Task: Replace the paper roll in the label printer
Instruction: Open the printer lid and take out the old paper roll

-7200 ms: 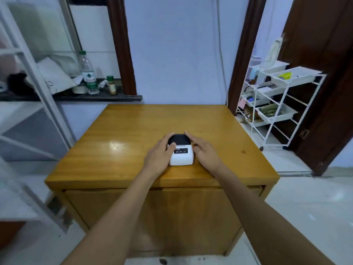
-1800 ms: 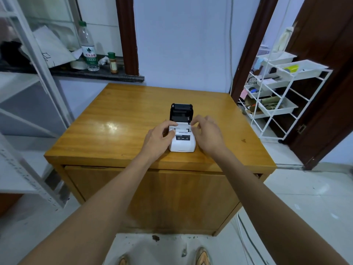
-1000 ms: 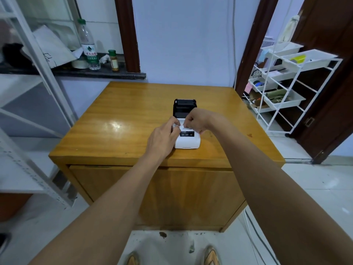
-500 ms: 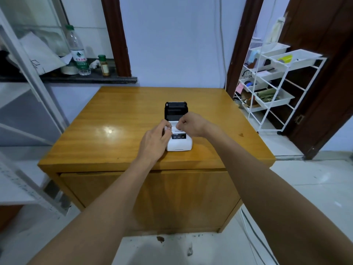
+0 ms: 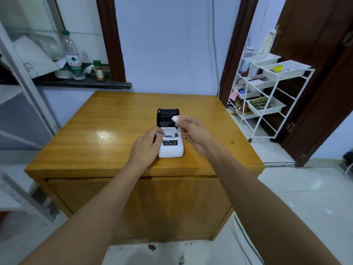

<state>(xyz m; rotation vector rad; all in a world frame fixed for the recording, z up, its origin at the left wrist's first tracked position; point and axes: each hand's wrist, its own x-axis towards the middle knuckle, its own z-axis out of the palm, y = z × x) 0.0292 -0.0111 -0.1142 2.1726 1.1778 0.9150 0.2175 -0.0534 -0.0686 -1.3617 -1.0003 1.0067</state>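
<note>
A small white label printer (image 5: 171,148) sits near the front edge of the wooden table (image 5: 107,138). Its black lid (image 5: 168,117) stands open, tilted back, and the roll bay behind the control panel shows white. My left hand (image 5: 146,145) grips the printer's left side. My right hand (image 5: 192,129) is raised just above the bay's right side and pinches a small white paper roll (image 5: 175,118) between thumb and fingers; most of the roll is hidden by my fingers.
A white wire trolley (image 5: 267,96) with trays stands to the right of the table by a dark door. A dark ledge at the back left carries a plastic water bottle (image 5: 73,56) and a small brown bottle (image 5: 99,70). A white metal frame (image 5: 24,77) leans at the left.
My right hand has risen out of the open printer with a small white paper roll pinched in its fingers. My left hand stays on the printer's left side.
</note>
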